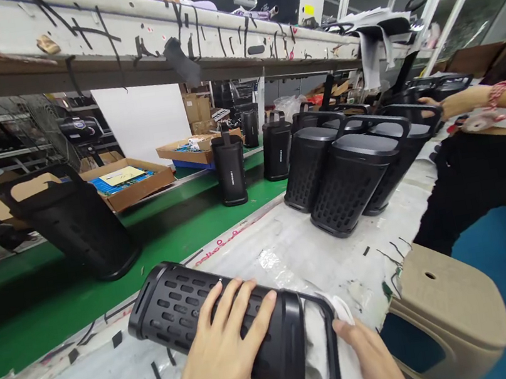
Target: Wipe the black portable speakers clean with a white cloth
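Both hands are on a black perforated speaker housing point(217, 328) that lies on its side on the white foam sheet point(289, 241) at the near edge of the bench. Spread flat, the left hand point(225, 352) presses its open fingers over the grille, while the right hand point(370, 355) sits at the handle end, apparently bunched around a white cloth point(321, 344) tucked through the handle loop; the lower frame edge cuts it off, so how tightly it grips is hard to say. Beyond the right hand stands a tight cluster of upright housings point(346, 175), and a co-worker's hand point(433, 107) reaches to the far ones. Ahead of the left hand runs the green conveyor belt point(159, 229) with a single upright unit point(229, 167) and a larger leaning one point(75, 222). A beige stool point(446, 306) sits just off the right hand. Lying on its rounded side, the housing could roll towards the belt if the flat palm eases off. A hard wipe at the handle might also skid it across the slick foam, and loose black tape scraps point(114, 340) nearby could stick to it.
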`<state>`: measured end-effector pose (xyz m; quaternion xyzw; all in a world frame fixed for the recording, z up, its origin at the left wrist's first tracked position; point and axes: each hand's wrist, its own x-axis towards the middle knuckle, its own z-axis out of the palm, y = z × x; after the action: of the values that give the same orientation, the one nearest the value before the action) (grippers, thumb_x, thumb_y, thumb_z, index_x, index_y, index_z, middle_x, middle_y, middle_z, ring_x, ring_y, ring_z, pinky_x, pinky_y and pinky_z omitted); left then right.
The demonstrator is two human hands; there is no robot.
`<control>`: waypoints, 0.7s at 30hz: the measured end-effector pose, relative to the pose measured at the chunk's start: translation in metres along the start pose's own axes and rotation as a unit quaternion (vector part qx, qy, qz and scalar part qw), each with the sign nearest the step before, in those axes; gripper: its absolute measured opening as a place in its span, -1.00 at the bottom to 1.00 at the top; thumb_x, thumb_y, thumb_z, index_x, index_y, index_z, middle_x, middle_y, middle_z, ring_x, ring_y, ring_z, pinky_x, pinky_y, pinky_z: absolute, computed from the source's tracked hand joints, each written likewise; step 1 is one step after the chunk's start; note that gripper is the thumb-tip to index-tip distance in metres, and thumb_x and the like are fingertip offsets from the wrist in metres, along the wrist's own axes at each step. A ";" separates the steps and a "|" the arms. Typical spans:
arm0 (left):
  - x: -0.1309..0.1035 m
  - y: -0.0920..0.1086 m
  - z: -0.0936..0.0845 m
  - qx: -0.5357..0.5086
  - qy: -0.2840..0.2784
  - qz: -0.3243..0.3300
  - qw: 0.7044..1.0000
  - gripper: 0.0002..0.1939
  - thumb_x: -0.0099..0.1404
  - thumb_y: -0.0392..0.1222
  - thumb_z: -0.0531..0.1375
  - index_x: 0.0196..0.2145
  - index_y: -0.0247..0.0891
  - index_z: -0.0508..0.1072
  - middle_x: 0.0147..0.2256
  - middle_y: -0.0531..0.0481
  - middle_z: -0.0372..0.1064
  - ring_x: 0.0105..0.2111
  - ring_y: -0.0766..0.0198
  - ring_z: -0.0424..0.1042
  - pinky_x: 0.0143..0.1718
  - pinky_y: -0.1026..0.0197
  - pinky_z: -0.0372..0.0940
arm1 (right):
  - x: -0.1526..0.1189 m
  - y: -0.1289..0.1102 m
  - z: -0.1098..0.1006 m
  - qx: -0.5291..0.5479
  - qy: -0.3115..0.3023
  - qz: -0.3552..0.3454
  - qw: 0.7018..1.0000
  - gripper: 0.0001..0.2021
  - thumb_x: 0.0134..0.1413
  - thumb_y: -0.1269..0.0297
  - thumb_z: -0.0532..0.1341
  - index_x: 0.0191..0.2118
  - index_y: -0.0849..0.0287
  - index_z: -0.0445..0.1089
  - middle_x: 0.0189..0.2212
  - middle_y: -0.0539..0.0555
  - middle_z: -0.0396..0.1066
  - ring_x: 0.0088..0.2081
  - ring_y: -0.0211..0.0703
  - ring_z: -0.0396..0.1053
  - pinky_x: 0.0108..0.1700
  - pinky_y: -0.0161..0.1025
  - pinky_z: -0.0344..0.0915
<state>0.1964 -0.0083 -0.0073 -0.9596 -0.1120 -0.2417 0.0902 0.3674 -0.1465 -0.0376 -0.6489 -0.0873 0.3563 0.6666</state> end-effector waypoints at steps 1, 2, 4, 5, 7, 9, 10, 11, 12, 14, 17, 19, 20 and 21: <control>0.000 0.000 0.000 0.000 0.000 0.001 1.000 0.15 -0.10 0.41 0.29 0.30 -0.32 0.14 0.19 -0.32 0.23 0.23 -0.15 0.10 0.26 -0.10 -0.26 | -0.001 -0.001 0.001 -0.016 0.004 -0.004 1.000 -0.60 -0.21 -0.01 0.37 -0.28 0.20 0.55 -0.21 0.13 0.54 0.05 0.27 0.35 0.13 -0.15 0.25; -0.001 0.000 -0.001 0.001 0.001 0.003 1.000 0.15 -0.09 0.43 0.28 0.30 -0.32 0.14 0.19 -0.32 0.23 0.24 -0.15 0.10 0.26 -0.10 -0.26 | -0.002 -0.002 0.001 -0.029 0.006 -0.007 1.000 -0.58 -0.21 -0.04 0.36 -0.28 0.20 0.55 -0.19 0.14 0.54 0.07 0.27 0.34 0.14 -0.15 0.24; -0.001 0.000 -0.001 0.002 0.002 0.000 1.000 0.19 -0.14 0.44 0.31 0.30 -0.32 0.14 0.20 -0.32 0.23 0.24 -0.16 0.10 0.27 -0.10 -0.26 | -0.003 -0.004 0.002 -0.041 0.007 -0.013 0.999 -0.57 -0.19 -0.05 0.34 -0.26 0.20 0.56 -0.19 0.14 0.54 0.09 0.27 0.33 0.14 -0.15 0.26; 0.000 0.001 -0.001 0.000 0.001 -0.004 1.000 0.23 -0.20 0.44 0.33 0.30 -0.32 0.14 0.20 -0.31 0.22 0.23 -0.17 0.10 0.27 -0.10 -0.27 | -0.004 -0.005 0.003 -0.042 0.005 -0.012 0.999 -0.58 -0.18 -0.04 0.34 -0.25 0.20 0.56 -0.19 0.14 0.54 0.08 0.27 0.34 0.12 -0.15 0.28; 0.000 0.001 0.000 -0.006 0.001 -0.013 1.000 0.29 -0.29 0.42 0.38 0.29 -0.31 0.14 0.21 -0.31 0.22 0.23 -0.18 0.10 0.28 -0.10 -0.27 | -0.005 -0.006 0.004 -0.044 0.003 -0.007 0.999 -0.59 -0.17 -0.02 0.33 -0.24 0.19 0.55 -0.18 0.13 0.54 0.08 0.26 0.34 0.10 -0.17 0.30; 0.001 0.001 0.000 -0.009 0.005 -0.015 1.000 0.28 -0.28 0.40 0.38 0.29 -0.31 0.14 0.20 -0.31 0.22 0.23 -0.18 0.10 0.28 -0.11 -0.27 | -0.005 -0.007 0.005 -0.038 0.001 -0.001 0.999 -0.58 -0.18 -0.02 0.33 -0.23 0.19 0.55 -0.15 0.13 0.53 0.12 0.27 0.30 0.11 -0.18 0.28; 0.001 0.001 0.001 -0.007 0.007 -0.013 1.000 0.25 -0.24 0.40 0.37 0.30 -0.32 0.14 0.20 -0.31 0.22 0.23 -0.17 0.11 0.28 -0.11 -0.27 | -0.005 -0.007 0.005 -0.030 -0.001 0.000 1.000 -0.57 -0.19 -0.01 0.34 -0.22 0.20 0.55 -0.13 0.12 0.53 0.15 0.27 0.27 0.14 -0.19 0.26; 0.001 0.001 0.001 -0.004 0.009 -0.010 1.000 0.23 -0.21 0.40 0.36 0.30 -0.32 0.14 0.20 -0.31 0.22 0.23 -0.17 0.11 0.28 -0.11 -0.27 | -0.005 -0.006 0.005 -0.022 -0.002 0.003 1.000 -0.56 -0.20 0.00 0.34 -0.21 0.21 0.54 -0.11 0.12 0.52 0.17 0.27 0.24 0.16 -0.19 0.22; 0.001 0.001 0.001 -0.001 0.008 -0.008 1.000 0.22 -0.19 0.41 0.34 0.30 -0.32 0.14 0.21 -0.31 0.22 0.23 -0.17 0.12 0.28 -0.10 -0.27 | -0.005 -0.004 0.005 -0.015 -0.003 0.005 1.000 -0.55 -0.20 0.02 0.35 -0.19 0.22 0.54 -0.10 0.12 0.52 0.19 0.27 0.22 0.18 -0.19 0.20; 0.001 0.001 0.001 0.003 0.008 -0.007 1.000 0.24 -0.20 0.44 0.33 0.30 -0.32 0.14 0.21 -0.31 0.22 0.23 -0.17 0.12 0.27 -0.10 -0.26 | -0.003 0.000 0.003 -0.008 -0.005 0.008 1.000 -0.55 -0.17 0.03 0.33 -0.16 0.22 0.52 -0.09 0.12 0.51 0.17 0.26 0.24 0.19 -0.16 0.18; 0.000 0.002 0.000 0.004 0.010 -0.007 1.000 0.32 -0.30 0.46 0.36 0.30 -0.32 0.14 0.20 -0.32 0.23 0.23 -0.19 0.12 0.27 -0.11 -0.26 | -0.001 0.007 0.001 -0.005 -0.003 0.010 1.000 -0.56 -0.14 0.02 0.32 -0.15 0.21 0.52 -0.10 0.13 0.52 0.13 0.24 0.29 0.18 -0.13 0.19; 0.000 0.002 0.000 0.004 0.008 -0.008 1.000 0.35 -0.35 0.46 0.39 0.30 -0.32 0.14 0.20 -0.32 0.23 0.22 -0.19 0.12 0.28 -0.11 -0.26 | 0.001 0.008 0.000 -0.010 0.003 0.018 1.000 -0.57 -0.15 0.01 0.32 -0.18 0.20 0.53 -0.10 0.13 0.52 0.12 0.24 0.30 0.16 -0.13 0.23; 0.000 0.002 0.000 0.004 0.009 -0.009 1.000 0.36 -0.37 0.46 0.39 0.29 -0.32 0.14 0.20 -0.32 0.23 0.22 -0.19 0.12 0.28 -0.11 -0.26 | 0.001 0.009 -0.001 -0.017 0.003 0.022 1.000 -0.58 -0.15 0.00 0.32 -0.19 0.20 0.53 -0.11 0.13 0.52 0.12 0.24 0.31 0.14 -0.13 0.25; 0.000 0.002 0.000 0.005 0.010 -0.008 1.000 0.36 -0.36 0.47 0.39 0.29 -0.32 0.15 0.20 -0.31 0.23 0.22 -0.19 0.12 0.28 -0.11 -0.26 | 0.002 0.008 -0.001 -0.026 -0.001 0.022 0.999 -0.58 -0.13 -0.01 0.31 -0.20 0.20 0.54 -0.12 0.13 0.52 0.11 0.24 0.31 0.11 -0.12 0.28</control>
<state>0.1969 -0.0106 -0.0074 -0.9558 -0.1204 -0.2511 0.0939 0.3663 -0.1475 -0.0461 -0.6677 -0.0832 0.3687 0.6414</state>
